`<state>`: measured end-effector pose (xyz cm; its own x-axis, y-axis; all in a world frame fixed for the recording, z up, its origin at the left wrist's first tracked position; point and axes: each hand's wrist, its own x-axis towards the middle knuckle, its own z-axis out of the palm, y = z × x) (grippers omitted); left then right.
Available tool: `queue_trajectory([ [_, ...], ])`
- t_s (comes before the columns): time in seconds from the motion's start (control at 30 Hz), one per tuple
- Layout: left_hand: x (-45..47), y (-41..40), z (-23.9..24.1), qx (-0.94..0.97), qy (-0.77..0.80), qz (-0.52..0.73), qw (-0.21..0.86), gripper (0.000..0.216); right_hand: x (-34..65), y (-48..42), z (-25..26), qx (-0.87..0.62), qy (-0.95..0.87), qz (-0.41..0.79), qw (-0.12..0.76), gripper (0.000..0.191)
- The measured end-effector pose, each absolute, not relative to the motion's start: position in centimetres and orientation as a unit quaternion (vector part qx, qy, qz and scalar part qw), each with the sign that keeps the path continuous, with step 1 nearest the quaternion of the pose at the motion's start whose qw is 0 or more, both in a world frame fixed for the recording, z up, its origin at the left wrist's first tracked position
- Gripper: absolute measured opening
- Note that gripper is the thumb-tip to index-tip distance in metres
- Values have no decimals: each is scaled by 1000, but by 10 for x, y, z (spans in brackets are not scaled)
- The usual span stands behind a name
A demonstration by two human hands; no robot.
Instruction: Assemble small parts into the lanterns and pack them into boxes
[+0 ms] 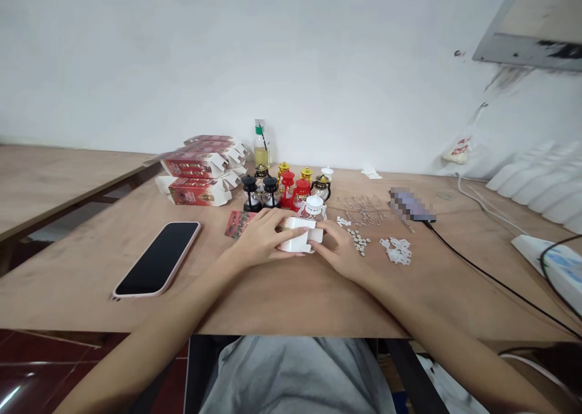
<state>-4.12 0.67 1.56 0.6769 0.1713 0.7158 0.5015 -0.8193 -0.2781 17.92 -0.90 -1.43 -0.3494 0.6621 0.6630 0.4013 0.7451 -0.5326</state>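
Observation:
Both my hands meet over a small white cardboard box (302, 237) resting on the wooden table (291, 299). My left hand (261, 239) lies over its left end with the fingers curled onto the top. My right hand (337, 248) grips its right end from the side. Just behind the box stands a white miniature lantern (314, 207). A red printed card (239, 223) lies flat to the left of my left hand.
A phone (157, 258) in a pink case lies screen up at left. Red and white cartons (202, 169) are stacked at the back, with several small lanterns (286, 190) and a bottle (260, 145). Small white parts (397, 250), metal wires (362, 210) and a black cable (495, 282) lie to the right.

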Motion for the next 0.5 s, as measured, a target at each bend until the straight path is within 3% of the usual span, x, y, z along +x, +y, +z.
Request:
queue_trajectory([
  [0.3,-40,5,12,-877,-210,-367,228,41,177,-9,-16,-335,-775,224,486,30],
  [0.5,-36,1,14,-868,-219,-391,214,32,174,-9,-21,-338,-710,325,525,23],
])
